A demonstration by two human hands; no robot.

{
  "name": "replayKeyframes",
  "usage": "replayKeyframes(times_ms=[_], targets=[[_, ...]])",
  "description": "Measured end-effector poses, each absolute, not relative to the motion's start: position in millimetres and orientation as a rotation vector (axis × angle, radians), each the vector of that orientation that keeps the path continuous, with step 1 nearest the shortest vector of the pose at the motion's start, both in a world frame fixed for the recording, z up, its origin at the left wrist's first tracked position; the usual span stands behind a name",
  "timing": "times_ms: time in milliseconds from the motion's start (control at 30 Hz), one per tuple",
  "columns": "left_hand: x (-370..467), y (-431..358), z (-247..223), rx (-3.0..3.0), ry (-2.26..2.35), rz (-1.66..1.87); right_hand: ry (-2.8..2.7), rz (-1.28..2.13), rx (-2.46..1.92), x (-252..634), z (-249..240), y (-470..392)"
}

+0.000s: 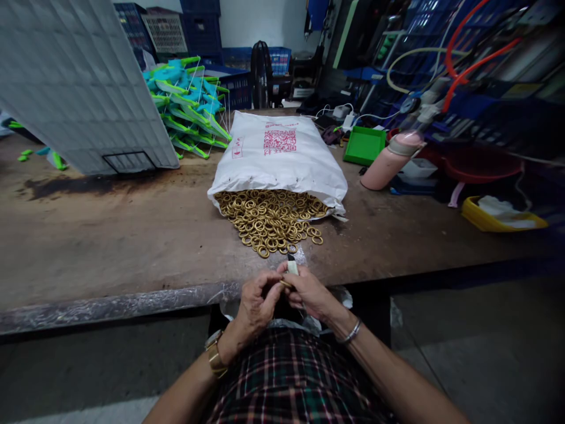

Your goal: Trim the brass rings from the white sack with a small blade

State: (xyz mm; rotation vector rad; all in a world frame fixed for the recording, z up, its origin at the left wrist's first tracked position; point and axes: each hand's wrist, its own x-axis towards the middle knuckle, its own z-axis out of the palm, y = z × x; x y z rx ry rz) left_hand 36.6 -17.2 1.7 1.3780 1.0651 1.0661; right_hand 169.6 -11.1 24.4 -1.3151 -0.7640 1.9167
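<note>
My two hands meet just below the front edge of the wooden table point(132, 235). My left hand point(257, 303) pinches a small brass ring point(286, 284) between its fingertips. My right hand point(309, 290) is closed around a small knife point(292, 265), whose pale handle and dark blade tip stick up above the fingers, right against the ring. Just beyond the hands, a heap of brass rings point(271, 221) spills out of a white sack point(278, 156) with red print that lies on the table.
A grey ribbed panel point(83, 82) leans at the left, with a stack of green and blue plastic parts point(189, 106) behind it. At the right are a green tray point(364, 145), a pink bottle point(391, 162), a yellow tray point(501, 219) and hoses. A plastic bag point(282, 318) hangs at my lap.
</note>
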Motion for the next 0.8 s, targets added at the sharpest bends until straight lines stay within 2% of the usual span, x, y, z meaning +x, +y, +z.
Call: replayKeyframes(times_ms=[200, 533, 600, 800], targets=[[36, -18, 2, 1.442, 1.089, 1.022, -0.880, 1.831, -1.369, 170, 22, -12], [34, -18, 1, 1.401, 1.180, 1.040, -1.524, 1.200, -1.495, 174, 9, -13], [33, -18, 1, 1.424, 1.191, 1.037, -1.490, 1.231, -1.508, 173, 8, -13], [35, -18, 7, 1.368, 1.171, 0.994, -0.962, 1.753, -1.429, 166, 8, -14]])
